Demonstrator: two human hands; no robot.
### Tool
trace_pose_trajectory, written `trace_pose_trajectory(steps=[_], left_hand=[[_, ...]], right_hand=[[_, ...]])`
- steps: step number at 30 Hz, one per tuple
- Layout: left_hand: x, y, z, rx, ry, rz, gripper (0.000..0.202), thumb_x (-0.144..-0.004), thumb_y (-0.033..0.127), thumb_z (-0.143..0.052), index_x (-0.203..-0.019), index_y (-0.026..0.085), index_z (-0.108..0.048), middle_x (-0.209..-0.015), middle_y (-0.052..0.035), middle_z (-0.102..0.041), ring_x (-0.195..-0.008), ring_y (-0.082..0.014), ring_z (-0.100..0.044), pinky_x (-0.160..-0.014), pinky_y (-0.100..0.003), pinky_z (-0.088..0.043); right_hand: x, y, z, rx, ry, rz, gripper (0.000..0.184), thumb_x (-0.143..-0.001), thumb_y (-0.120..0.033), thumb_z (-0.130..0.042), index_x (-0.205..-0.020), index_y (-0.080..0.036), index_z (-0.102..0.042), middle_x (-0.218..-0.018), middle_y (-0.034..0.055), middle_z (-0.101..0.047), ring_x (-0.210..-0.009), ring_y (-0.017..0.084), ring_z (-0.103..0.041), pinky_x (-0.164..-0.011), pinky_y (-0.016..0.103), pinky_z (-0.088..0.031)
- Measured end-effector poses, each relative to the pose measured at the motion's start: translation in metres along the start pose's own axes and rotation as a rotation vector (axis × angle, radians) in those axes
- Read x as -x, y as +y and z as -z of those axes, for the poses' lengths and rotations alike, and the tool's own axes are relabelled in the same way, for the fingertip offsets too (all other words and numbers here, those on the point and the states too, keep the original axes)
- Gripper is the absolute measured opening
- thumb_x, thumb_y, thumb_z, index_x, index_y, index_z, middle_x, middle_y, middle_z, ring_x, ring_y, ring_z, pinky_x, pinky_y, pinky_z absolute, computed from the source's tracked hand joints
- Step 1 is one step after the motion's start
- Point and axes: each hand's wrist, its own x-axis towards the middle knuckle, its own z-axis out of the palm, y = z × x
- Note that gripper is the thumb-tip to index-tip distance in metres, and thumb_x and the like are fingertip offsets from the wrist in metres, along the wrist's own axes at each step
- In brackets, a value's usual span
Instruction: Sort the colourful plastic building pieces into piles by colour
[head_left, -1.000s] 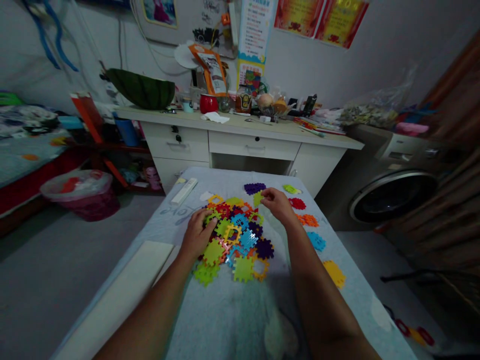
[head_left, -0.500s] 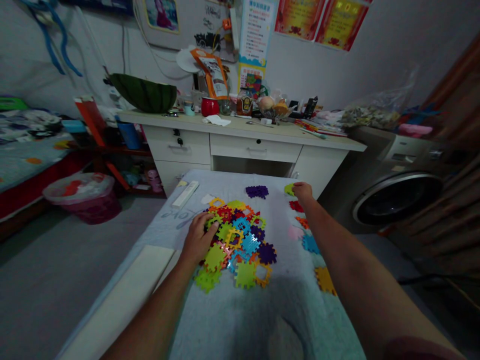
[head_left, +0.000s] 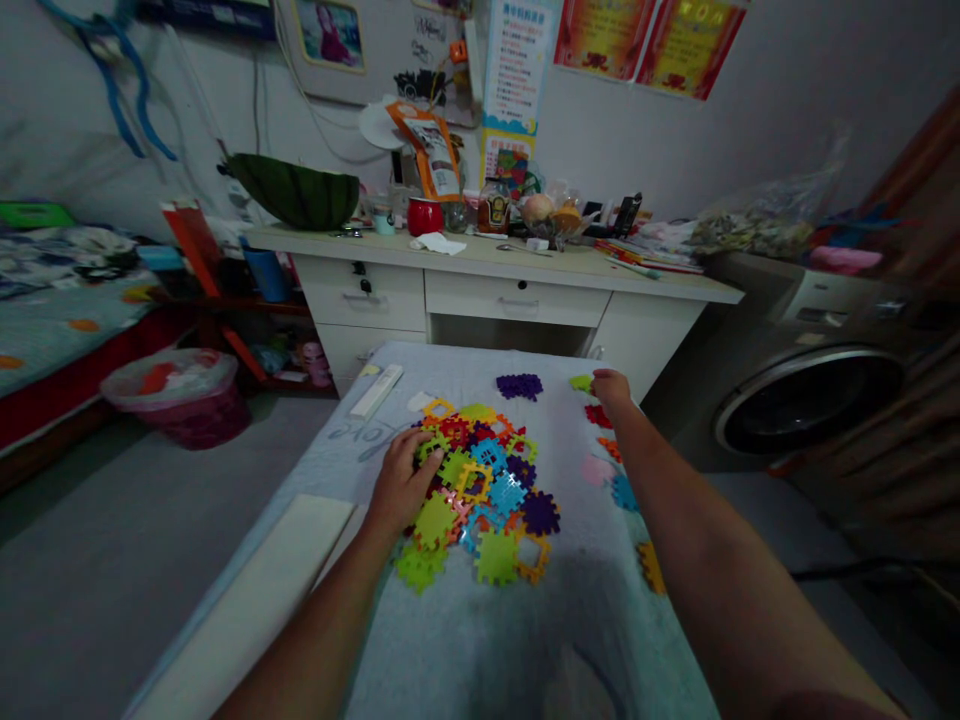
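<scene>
My left hand (head_left: 403, 482) rests on the left side of a pile of interlocking plastic building pieces (head_left: 489, 490), its thumb apart from its curved fingers. Close to those fingertips lies a green frame-like piece (head_left: 433, 449). At the table's far right, the bent fingers of my right hand (head_left: 613, 388) meet the edge of a light green piece (head_left: 580, 382); their tips are partly hidden. Down the right edge run a red piece (head_left: 598, 415), an orange piece (head_left: 609, 447), a pink piece (head_left: 596, 468), a blue piece (head_left: 624, 492) and a yellow-orange piece (head_left: 651, 568), some partly behind my forearm.
A purple cluster of pieces (head_left: 519, 386) lies behind the pile on the cloth-covered table (head_left: 525, 640). A white strip (head_left: 376, 392) is at the far left. Beyond stands a cluttered white desk (head_left: 465, 262), with a washing machine (head_left: 795, 390) right and a pink bin (head_left: 180, 400) left.
The view has shifted slightly. My right hand has drawn a little to the right, so more of the light green piece shows. My left hand stays on the pile.
</scene>
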Motion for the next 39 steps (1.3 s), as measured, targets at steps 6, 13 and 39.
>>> trace_pose_trajectory(steps=[6, 13, 39], left_hand=[[-0.001, 0.004, 0.000, 0.017, 0.017, 0.003, 0.037, -0.086, 0.048, -0.049, -0.107, 0.021, -0.063, -0.122, -0.0088, -0.055, -0.120, -0.0244, -0.050, -0.110, -0.045, -0.035], [-0.002, 0.007, 0.000, 0.058, 0.031, 0.007, 0.037, -0.090, 0.047, -0.041, -0.104, 0.022, -0.063, -0.117, -0.0076, -0.058, -0.118, -0.0227, -0.051, -0.110, -0.043, -0.035], [-0.002, 0.007, 0.001, 0.018, 0.001, 0.010, 0.033, -0.088, 0.044, -0.046, -0.105, 0.022, -0.063, -0.119, -0.0081, -0.056, -0.120, -0.0237, -0.050, -0.109, -0.044, -0.036]], right_hand=[[0.033, -0.029, -0.005, -0.086, 0.000, -0.046, 0.020, -0.065, -0.017, -0.058, -0.084, -0.017, -0.062, -0.082, 0.0036, -0.066, -0.069, 0.013, -0.061, -0.060, 0.024, -0.050], [0.129, -0.065, -0.022, -0.021, -0.763, 0.216, 0.013, -0.072, -0.027, -0.062, -0.080, -0.018, -0.062, -0.070, -0.0006, -0.064, -0.061, 0.012, -0.058, -0.056, 0.023, -0.043], [0.155, -0.100, 0.002, 0.070, -0.616, 0.293, 0.012, -0.071, -0.025, -0.061, -0.081, -0.020, -0.056, -0.065, -0.0022, -0.060, -0.057, 0.012, -0.054, -0.054, 0.023, -0.040]])
